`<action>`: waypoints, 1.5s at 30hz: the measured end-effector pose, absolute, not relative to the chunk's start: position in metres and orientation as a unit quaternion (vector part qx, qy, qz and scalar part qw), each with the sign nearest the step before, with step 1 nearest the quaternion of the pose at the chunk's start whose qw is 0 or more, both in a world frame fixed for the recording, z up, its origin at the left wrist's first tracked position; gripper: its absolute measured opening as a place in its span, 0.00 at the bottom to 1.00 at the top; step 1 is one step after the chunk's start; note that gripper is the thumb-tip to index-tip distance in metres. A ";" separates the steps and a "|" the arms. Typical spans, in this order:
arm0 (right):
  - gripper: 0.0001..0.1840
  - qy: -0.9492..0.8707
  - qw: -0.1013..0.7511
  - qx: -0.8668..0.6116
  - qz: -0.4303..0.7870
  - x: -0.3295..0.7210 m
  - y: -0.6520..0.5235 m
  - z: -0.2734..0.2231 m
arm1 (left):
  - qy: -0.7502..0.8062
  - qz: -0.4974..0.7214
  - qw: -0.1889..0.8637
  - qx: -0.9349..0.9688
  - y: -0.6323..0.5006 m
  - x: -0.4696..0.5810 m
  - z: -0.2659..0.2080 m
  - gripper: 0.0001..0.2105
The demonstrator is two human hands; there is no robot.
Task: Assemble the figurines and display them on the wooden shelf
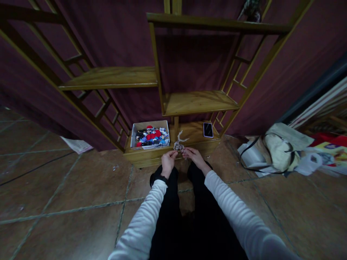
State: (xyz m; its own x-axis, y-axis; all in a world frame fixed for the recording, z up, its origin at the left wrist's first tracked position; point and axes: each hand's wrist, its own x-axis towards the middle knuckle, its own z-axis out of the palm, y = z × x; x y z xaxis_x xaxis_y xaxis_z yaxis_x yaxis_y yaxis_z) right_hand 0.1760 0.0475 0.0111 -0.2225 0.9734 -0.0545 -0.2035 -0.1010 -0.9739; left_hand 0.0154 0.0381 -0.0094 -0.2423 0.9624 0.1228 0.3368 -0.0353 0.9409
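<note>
- Two bare hands work at one clear antlered ornament (178,146), which is held up near the front edge of the low wooden cabinet (143,157), between box and phone in the view.
- The left hand (168,160) has thumb and fingers pinched together on the ornament's lower left; the right hand (194,156) pinches its right side. Two branching prongs point up from between them.
- One cardboard box (132,138) sits at the cabinet's left end, packed with small figurines (153,135), too jumbled to count.
- One phone (208,130) lies at the right end, near the front edge.
- Three shelf boards show above: left (111,77), right (200,103) and upper (217,24).
- A stretch of cabinet top separates box from phone; both hands are well apart from the board edges overhead.
- Tiled floor (81,187) spreads widely leftward; rightward, bags (279,148) bound the floor space.
</note>
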 end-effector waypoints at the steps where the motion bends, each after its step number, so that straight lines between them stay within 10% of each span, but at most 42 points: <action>1: 0.23 -0.481 0.471 -0.406 0.618 0.176 0.048 0.010 | 0.617 0.495 0.325 0.518 0.039 0.016 -0.011 0.09; 45: 0.15 -0.559 0.457 -0.465 0.512 0.175 0.058 -0.015 | 0.634 0.471 0.387 0.476 0.047 0.016 -0.019 0.07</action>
